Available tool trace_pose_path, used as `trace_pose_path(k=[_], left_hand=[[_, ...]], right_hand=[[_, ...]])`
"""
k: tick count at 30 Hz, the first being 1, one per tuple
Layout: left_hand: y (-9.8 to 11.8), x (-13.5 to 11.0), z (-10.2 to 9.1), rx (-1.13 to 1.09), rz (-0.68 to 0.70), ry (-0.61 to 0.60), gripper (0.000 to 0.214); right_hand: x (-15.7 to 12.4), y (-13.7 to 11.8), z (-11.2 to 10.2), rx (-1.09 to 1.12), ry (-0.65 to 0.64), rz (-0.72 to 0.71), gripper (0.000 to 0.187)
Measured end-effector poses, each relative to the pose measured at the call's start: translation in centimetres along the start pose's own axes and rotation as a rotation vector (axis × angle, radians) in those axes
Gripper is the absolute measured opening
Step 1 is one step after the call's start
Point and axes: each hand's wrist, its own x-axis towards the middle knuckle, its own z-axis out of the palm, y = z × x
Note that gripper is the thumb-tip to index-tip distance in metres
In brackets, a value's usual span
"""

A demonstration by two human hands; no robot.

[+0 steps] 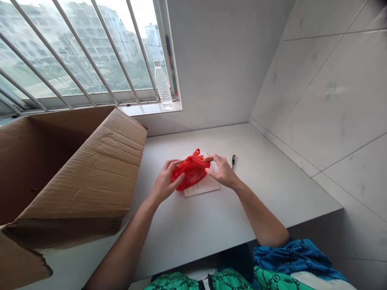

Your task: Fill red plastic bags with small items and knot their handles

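A crumpled red plastic bag (192,174) sits in front of me on the white table, over a sheet of white paper (205,186) with some print along its lower left edge. My left hand (167,180) grips the bag's left side, thumb in front and fingers behind. At the right end of the bag, my right hand (223,170) has its edge between thumb and index finger. A loop of the bag sticks up at the top. What the bag contains, if anything, I cannot make out. Just beyond my right hand lies a black pen (233,161).
A large open cardboard box (90,169) stands on the left of the table (290,197). On the sill of the barred window is a clear plastic bottle (163,88). Marble-patterned tiles (335,100) cover the right wall. The table's front edge runs close to my body.
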Motion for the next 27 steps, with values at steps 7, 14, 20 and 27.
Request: trace_pose_path(k=[7,14,20,27], left_hand=[[-0.3,1.9,1.7,0.496,0.123,-0.005,0.021],[-1.5,1.8,-1.6,0.034,-0.09,0.426,0.023],[0.9,1.3,-2.7,-0.246,0.019,0.237,0.017],[4.1,0.4,-2.8,-0.384,0.023,0.03,0.028]], right_hand=[[0.2,-0.6,2.8,-0.215,0.023,0.091,0.025],[0.8,1.6,-1.3,0.151,0.457,0.286,0.022],[0.1,-1.2,-2.9,0.185,0.661,0.137,0.023],[-1.1,-5.9,-0.3,-0.095,-0.072,-0.166,0.021]])
